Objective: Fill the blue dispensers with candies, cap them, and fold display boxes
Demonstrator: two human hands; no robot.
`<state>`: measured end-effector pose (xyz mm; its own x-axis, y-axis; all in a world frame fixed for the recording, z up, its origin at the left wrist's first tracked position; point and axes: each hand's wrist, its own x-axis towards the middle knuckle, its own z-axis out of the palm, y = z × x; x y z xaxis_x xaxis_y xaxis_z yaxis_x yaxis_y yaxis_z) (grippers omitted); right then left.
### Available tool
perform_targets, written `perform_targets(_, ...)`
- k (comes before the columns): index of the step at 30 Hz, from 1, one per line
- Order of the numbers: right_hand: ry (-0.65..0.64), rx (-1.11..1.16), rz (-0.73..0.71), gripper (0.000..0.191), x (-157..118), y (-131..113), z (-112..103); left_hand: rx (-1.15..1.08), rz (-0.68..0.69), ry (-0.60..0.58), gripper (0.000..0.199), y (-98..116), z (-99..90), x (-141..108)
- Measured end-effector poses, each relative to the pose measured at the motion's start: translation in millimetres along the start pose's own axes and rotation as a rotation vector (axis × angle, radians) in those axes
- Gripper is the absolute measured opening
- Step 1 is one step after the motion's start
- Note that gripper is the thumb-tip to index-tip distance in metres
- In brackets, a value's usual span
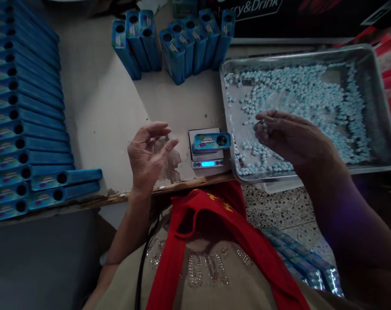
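A small digital scale [208,164] with a lit blue display sits near the table's front edge. On it stands a blue candy box [208,141] with a round dark hole in its top and the word "caramelo". To the left of the scale, my left hand [147,154] hovers with curved fingers and thumb apart, holding nothing. Over the metal tray [229,107], my right hand [292,133] is closed around a few small pale candies [265,125], mostly hidden by its fingers. Many light-blue and white candies [285,86] lie spread in the tray.
Several blue boxes [150,47] stand upright at the back of the table [98,112]. A long stack of similar boxes [37,112] fills the left side. Wrapped blue packs [305,258] lie on the floor at lower right. A black printed carton [305,21] stands behind the tray.
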<state>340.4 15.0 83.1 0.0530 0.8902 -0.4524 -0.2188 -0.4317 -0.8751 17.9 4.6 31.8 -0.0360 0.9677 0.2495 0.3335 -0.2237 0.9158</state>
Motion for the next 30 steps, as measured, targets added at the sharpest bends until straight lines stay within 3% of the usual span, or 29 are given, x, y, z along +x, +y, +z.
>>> perform_targets(5, 0.030, -0.019, 0.053, 0.016, 0.8, 1.9, -5.8, 0.020, 0.029, -0.046, 0.032, 8.6, 2.0, 2.3)
perform_targets(9, -0.070, -0.080, 0.036, 0.008, -1.0, 2.4, -8.3, 0.017, 0.028, -0.077, 0.036, 5.1, 4.9, 2.3)
perform_targets(15, -0.210, -0.198, -0.065, 0.024, -3.9, -8.9, 10.3, -0.001, 0.037, -0.137, 0.044, 1.2, 3.9, 1.1)
perform_targets(20, -0.369, -0.484, -0.150, 0.027, -6.5, -28.4, 35.1, -0.007, 0.031, -0.195, 0.050, 3.8, 1.3, -3.6)
perform_targets(30, -0.442, -1.068, -0.359, 0.019, -5.4, -37.3, 55.1, -0.032, -0.001, -0.229, 0.047, -2.0, 1.6, -6.2)
